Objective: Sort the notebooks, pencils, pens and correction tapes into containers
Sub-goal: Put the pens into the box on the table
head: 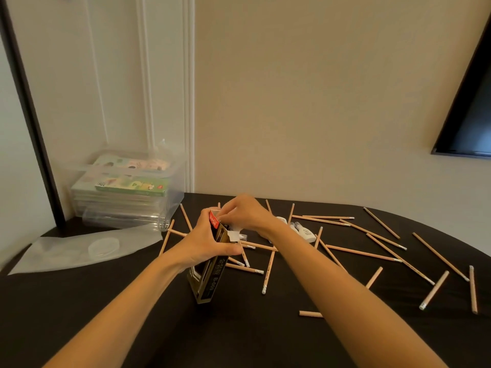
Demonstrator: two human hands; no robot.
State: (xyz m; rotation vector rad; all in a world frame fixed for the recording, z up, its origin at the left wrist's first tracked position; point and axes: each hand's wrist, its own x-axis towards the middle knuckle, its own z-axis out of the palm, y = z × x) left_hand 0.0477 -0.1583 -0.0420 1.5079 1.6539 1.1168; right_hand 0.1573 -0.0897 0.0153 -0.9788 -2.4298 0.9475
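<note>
My left hand (206,240) grips a black and gold pen box (210,277) with a red top, held tilted above the black table (106,301). My right hand (245,212) pinches at the box's open top flap; what lies in its fingers is hidden. Several wooden pencils (361,253) lie scattered over the table, mostly to the right. White correction tapes (305,232) lie just beyond my right wrist. A stack of notebooks (132,185) sits inside a clear plastic bin (172,203) at the back left.
A clear lid (66,251) with a small round clear container (103,247) on it lies left of the box. The wall stands close behind the table. A dark screen (470,120) hangs at the right. The table edge curves away on the right.
</note>
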